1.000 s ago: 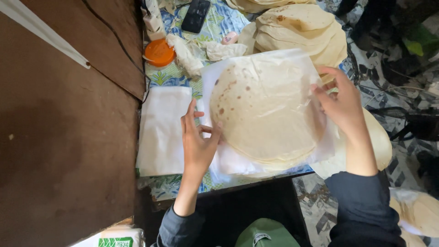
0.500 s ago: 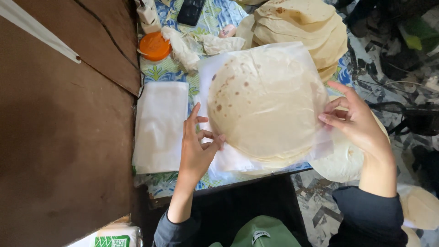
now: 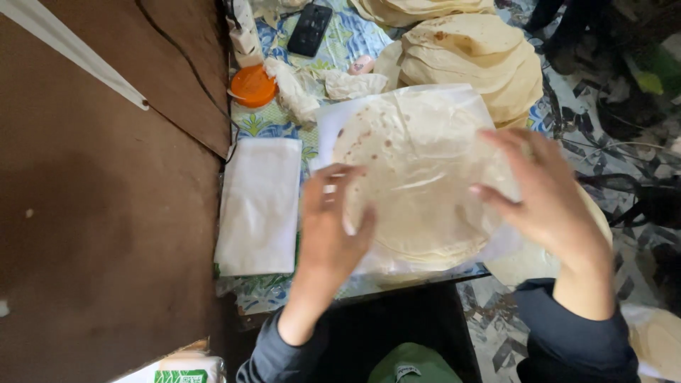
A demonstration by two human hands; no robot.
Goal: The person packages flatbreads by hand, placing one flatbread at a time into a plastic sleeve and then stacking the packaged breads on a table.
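Observation:
A stack of round flatbreads (image 3: 415,184) inside a clear plastic bag (image 3: 425,106) lies on the patterned table (image 3: 266,124). My left hand (image 3: 330,227) rests on the bag's left side, fingers spread on the plastic. On the right side, my right hand (image 3: 543,198) presses flat onto the bag, fingers apart. Both hands touch the bag; neither visibly grips it.
A pile of folded clear bags (image 3: 259,206) lies left of the stack. Behind it are more flatbread stacks (image 3: 475,57), an orange lid (image 3: 253,86), crumpled plastic (image 3: 312,85) and a black phone (image 3: 309,30). A brown wall (image 3: 92,213) borders the left.
Both hands have slid inward onto the top of the bagged stack. The right hand moved from the far right edge toward the middle.

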